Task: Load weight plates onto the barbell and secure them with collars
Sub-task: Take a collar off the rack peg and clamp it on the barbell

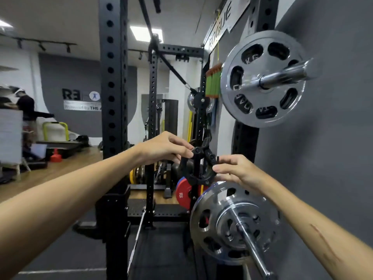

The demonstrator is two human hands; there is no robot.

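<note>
grey wall (333, 138) close on the right, dark mat floor (66, 257) below, wood floor (66, 168) running off to the left. ceiling panel (145, 34) glowing bright, track lights (42, 46) strung along, and a grey logo wall (80, 98) at the back.

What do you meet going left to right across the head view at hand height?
Red cone → front rack upright → left hand → black collars → right hand → grey wall.

Barbell sleeve (290, 75) blurred at its end, lower bar (252, 247) cut by bottom edge, plate lettering (245, 105) unreadable, collar (198, 168) partly hidden by fingers (222, 168)
</note>
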